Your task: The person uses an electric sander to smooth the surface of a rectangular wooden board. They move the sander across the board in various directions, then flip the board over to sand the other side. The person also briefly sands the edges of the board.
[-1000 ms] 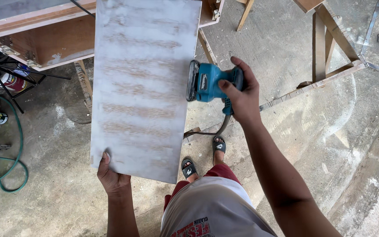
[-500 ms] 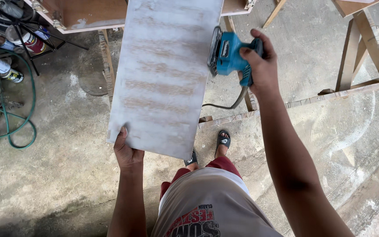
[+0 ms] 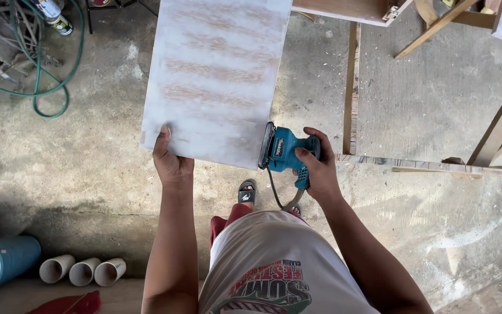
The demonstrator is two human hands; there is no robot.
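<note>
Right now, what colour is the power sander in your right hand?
Teal blue, with a black base; the sander shows clearly in the head view.

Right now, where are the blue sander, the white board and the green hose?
blue sander (image 3: 286, 152), head view, top of its body.
white board (image 3: 219, 81), head view, middle of its face.
green hose (image 3: 53, 87), head view, its loop.

The left hand (image 3: 171, 163) grips the near edge of a white-coated wooden board (image 3: 219, 75), with the thumb lying on its top face. The board shows pale brown stripes across the white coat. The right hand (image 3: 318, 168) holds a blue electric sander (image 3: 283, 151), and its pad presses against the right edge of the board near the lower corner. A dark cord (image 3: 280, 197) hangs from the sander. A green hose (image 3: 47, 75) lies on the concrete floor (image 3: 88, 174), and three white pipe pieces (image 3: 82, 270) lie near a blue pipe (image 3: 1, 261).
</note>
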